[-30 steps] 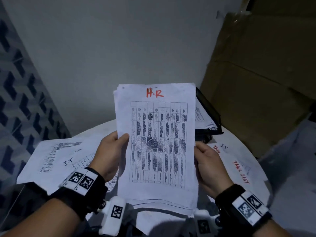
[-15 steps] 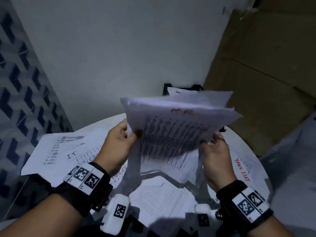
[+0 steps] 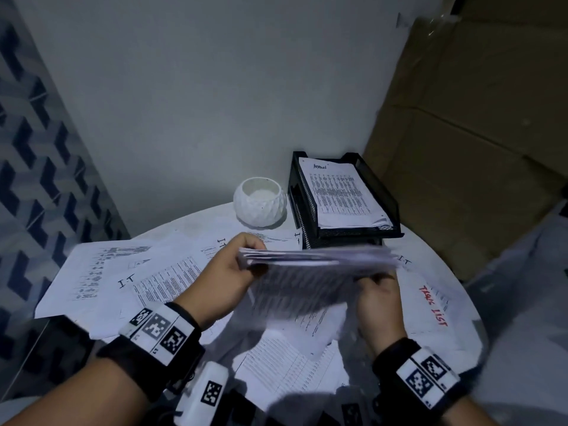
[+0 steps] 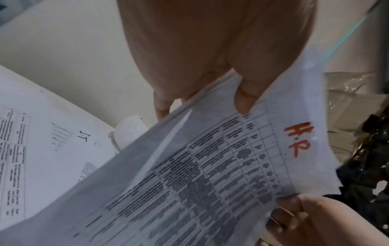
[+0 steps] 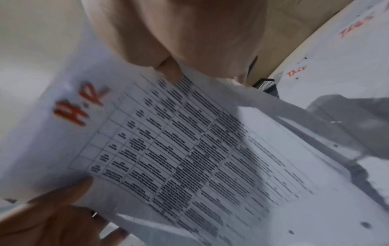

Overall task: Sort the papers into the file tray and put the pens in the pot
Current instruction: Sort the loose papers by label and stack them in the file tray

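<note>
- Now we hold the H.R stack of papers with both hands above the worktop, nearly flat, its far edge pointing toward the file tray.
- Our left hand grips the left edge of the stack: the thumb lies on the printed side and the fingers are curled behind it, as the left wrist view shows.
- Our right hand grips the right edge in the same way, thumb on the table of text, fingers under the sheets.
- On the top sheet we read "H.R" in red above a printed table; the stack looks blurred in the head view.
- The black file tray stands at the far side of the worktop, and its upper level already carries a printed sheet.
- The white pot stands just left of the tray.
- Loose papers marked "I.T" lie at the left of the worktop, and one marked "Task List" in red lies at the right.
- Brown cardboard leans against the wall behind the tray.
</note>
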### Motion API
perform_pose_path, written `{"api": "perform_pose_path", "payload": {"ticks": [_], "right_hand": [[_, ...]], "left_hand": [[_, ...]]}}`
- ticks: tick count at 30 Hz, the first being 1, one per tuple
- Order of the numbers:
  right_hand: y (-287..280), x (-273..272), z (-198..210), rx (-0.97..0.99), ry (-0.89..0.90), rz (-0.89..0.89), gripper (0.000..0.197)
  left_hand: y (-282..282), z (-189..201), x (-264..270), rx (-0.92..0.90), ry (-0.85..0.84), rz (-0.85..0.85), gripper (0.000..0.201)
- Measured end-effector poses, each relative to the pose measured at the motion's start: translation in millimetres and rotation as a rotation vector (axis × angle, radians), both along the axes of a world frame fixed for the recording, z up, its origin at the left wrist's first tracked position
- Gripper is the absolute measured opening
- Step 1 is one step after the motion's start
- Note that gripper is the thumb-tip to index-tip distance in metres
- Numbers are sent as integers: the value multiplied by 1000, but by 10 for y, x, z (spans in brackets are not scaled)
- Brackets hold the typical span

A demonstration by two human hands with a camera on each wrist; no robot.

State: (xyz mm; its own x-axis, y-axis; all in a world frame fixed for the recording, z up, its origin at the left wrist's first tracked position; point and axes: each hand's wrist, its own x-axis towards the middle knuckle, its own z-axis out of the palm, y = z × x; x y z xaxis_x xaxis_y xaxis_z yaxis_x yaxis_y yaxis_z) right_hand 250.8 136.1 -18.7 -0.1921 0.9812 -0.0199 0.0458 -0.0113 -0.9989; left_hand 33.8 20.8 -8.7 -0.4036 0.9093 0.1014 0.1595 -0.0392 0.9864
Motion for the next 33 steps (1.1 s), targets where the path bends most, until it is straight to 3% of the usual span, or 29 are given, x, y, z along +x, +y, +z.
{"api": "perform_pose_path", "payload": {"ticks": [3,6,8,14,20,25,28,33], "right_hand": [[-60,-27,-36,5,26,-5,20],[-77,-77,-12,-7,53,-35,21],[-84,-92,31,24,44,-9,16],[-180,-126,77,10,142,50,29],[-181,-134,78,-161,228,75,43],[-178,-126,131,-128,270,86,36],[-161,-123,148,-133,268,111,33],[-177,-147,70,-212,191,126,36]], "left_hand": [[-6,-21,2,-65,87,-39,16],[-16,8,2,-65,182,-30,29],[-21,20,8,-76,198,-19,23],[-19,55,68,-43,105,31,23],[-7,35,-15,-15,-110,93,47],[-13,81,-10,45,-294,77,32],[-18,104,-20,72,-241,80,37],[-11,67,-13,47,-115,127,25]]}}
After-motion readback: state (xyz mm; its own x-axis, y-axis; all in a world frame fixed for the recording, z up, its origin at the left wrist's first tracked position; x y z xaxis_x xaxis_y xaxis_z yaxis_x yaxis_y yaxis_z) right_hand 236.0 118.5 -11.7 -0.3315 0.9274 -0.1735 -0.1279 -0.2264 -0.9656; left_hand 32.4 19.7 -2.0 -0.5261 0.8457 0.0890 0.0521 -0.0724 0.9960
